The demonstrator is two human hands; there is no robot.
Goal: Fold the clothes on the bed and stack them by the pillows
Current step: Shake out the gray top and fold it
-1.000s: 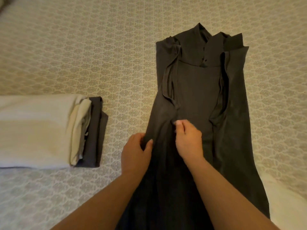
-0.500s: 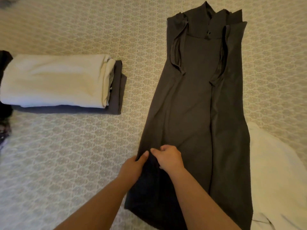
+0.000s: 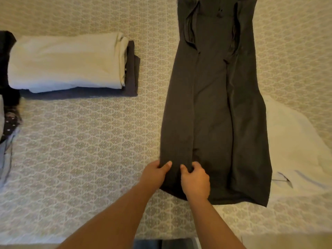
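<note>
A long dark grey garment (image 3: 212, 105) lies flat on the patterned bedspread (image 3: 89, 150), both long sides folded in toward its middle. My left hand (image 3: 155, 174) grips the left folded flap near the hem, thumb on top of the cloth. My right hand (image 3: 195, 178) pinches the inner edge of that same flap just beside it. To the left sits a stack of folded clothes: a cream piece (image 3: 66, 62) on top of a dark grey one (image 3: 132, 76).
A white cloth (image 3: 294, 144) lies partly under the garment's right side. Dark and dotted fabrics (image 3: 9, 112) bunch at the left edge. The bed's near edge runs along the bottom of the view.
Both hands have slid down the left folded flap from the garment's middle to near its hem. The view has dropped toward me, bringing the stack and white cloth further in.
</note>
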